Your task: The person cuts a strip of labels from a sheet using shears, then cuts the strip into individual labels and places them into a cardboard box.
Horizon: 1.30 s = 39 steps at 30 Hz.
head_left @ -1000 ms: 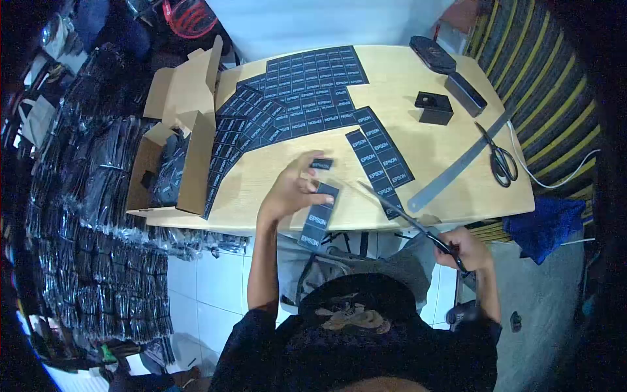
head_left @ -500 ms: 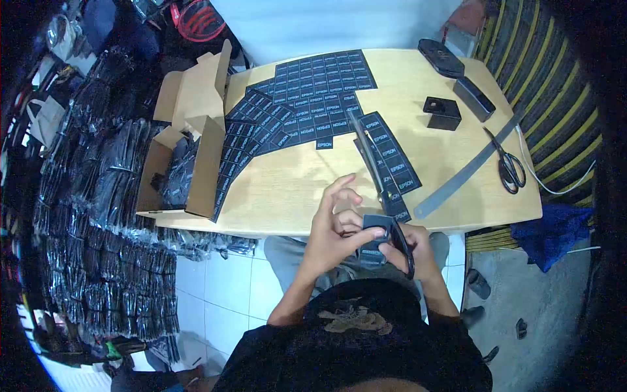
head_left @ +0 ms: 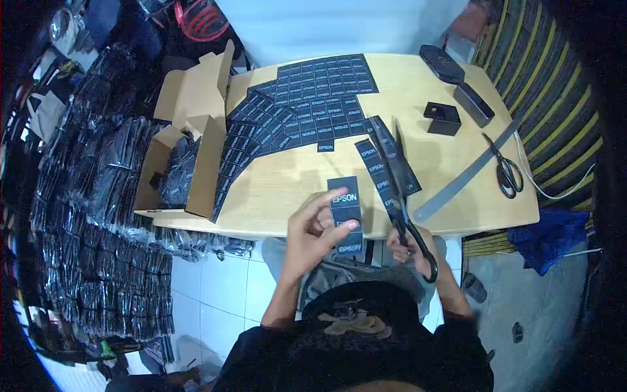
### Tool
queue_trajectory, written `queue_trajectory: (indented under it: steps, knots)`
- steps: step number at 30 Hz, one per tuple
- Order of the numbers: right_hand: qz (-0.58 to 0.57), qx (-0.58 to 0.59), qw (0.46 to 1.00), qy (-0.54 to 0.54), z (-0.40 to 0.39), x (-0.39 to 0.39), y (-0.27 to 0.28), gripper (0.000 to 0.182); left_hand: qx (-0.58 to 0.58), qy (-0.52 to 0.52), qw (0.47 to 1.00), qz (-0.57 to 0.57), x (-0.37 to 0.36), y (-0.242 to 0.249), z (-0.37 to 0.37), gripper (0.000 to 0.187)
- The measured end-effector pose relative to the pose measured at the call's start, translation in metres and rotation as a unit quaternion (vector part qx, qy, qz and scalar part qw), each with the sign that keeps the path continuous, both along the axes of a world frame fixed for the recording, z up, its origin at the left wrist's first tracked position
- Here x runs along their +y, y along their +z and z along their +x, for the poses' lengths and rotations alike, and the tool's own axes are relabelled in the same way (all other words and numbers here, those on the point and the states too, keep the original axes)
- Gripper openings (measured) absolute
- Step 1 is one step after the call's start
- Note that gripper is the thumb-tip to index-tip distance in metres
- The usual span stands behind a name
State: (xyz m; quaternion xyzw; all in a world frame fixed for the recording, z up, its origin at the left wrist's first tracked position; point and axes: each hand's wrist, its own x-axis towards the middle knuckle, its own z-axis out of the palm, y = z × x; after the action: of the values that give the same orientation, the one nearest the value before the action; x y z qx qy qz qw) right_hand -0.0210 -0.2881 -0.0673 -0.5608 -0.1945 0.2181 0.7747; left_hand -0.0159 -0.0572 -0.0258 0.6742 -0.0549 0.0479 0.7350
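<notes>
Head view: label strip (head_left: 345,196) grasped in left hand (head_left: 313,234), black scissors (head_left: 401,210) in right hand (head_left: 410,248)

We found the left grip closed on the label strip, finger and thumb on its dark face, with "EPSON" legible. The strip was above the near edge of the worktop (head_left: 281,189), its lower end beyond that edge. The right grip was clenched around the handles of the black scissors. We recorded their blades as parted, pointing toward the far side and apart from the held strip.

Beneath and beside the blades, we noted a narrow strip (head_left: 377,171) and a wider strip (head_left: 409,175), both of dark labels. A single cut label (head_left: 325,147) lay at the near edge of the overlapping label sheets (head_left: 320,85). We observed an open cardboard box (head_left: 205,171) left of the sheets, with dark packed items (head_left: 183,163) inside. To the right were a long metal ruler (head_left: 457,181), a second pair of scissors (head_left: 508,171), a small black box (head_left: 443,120) and two dark cases (head_left: 474,104).
</notes>
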Motion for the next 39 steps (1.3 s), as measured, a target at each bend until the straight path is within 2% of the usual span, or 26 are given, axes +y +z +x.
queue_trajectory:
  steps: [1,2,3,5,6,10,15,17,18,21,23,27,30,34,39]
  knots:
    - [0.025,0.014,0.998,0.053,0.0,-0.007,0.0,0.054,-0.001,0.003,1.0,-0.001,0.004,0.001,0.002,0.047]
    - [-0.045,0.026,0.997,0.061,-0.003,-0.016,0.011,0.065,-0.026,-0.004,0.999,0.024,0.01,0.002,0.003,0.051]
    - [-0.046,0.025,0.997,0.064,-0.005,-0.024,0.021,0.065,-0.051,-0.011,0.997,0.05,0.016,0.004,0.005,0.054]
    - [-0.146,0.034,0.986,0.075,-0.009,-0.041,0.032,0.062,-0.031,-0.018,0.999,0.03,0.02,0.016,0.004,0.058]
    - [-0.23,0.003,0.965,0.127,-0.003,-0.053,0.031,0.059,-0.037,-0.026,0.998,0.035,0.022,0.02,0.004,0.058]
    - [-0.282,-0.042,0.937,0.201,0.0,-0.068,0.045,0.053,-0.016,-0.091,0.99,0.108,0.034,0.031,0.007,0.064]
    - [-0.301,-0.133,0.913,0.241,0.009,-0.064,0.055,0.051,0.023,-0.167,0.97,0.173,0.033,0.029,0.009,0.06]
    - [-0.29,-0.136,0.908,0.27,0.013,-0.063,0.055,0.047,-0.005,-0.184,0.972,0.148,0.028,0.029,0.011,0.061]
    - [-0.252,-0.139,0.915,0.284,0.016,-0.062,0.05,0.043,0.007,-0.197,0.97,0.144,0.028,0.029,0.011,0.061]
    - [-0.247,-0.165,0.917,0.265,0.017,-0.061,0.048,0.041,0.05,-0.218,0.965,0.14,0.027,0.032,0.013,0.061]
    - [-0.271,-0.144,0.912,0.273,0.018,-0.06,0.052,0.041,0.015,-0.224,0.962,0.156,0.025,0.033,0.014,0.061]
    - [-0.285,-0.14,0.911,0.262,0.017,-0.063,0.048,0.037,0.05,-0.243,0.96,0.128,0.024,0.034,0.015,0.063]
    - [-0.27,-0.149,0.916,0.257,0.016,-0.064,0.047,0.037,0.017,-0.238,0.958,0.157,0.022,0.032,0.017,0.062]
    - [-0.287,-0.13,0.914,0.255,0.016,-0.064,0.045,0.036,0.064,-0.24,0.96,0.131,0.021,0.033,0.017,0.063]
    - [-0.293,-0.138,0.911,0.254,0.016,-0.065,0.046,0.035,0.054,-0.245,0.956,0.149,0.021,0.034,0.019,0.062]
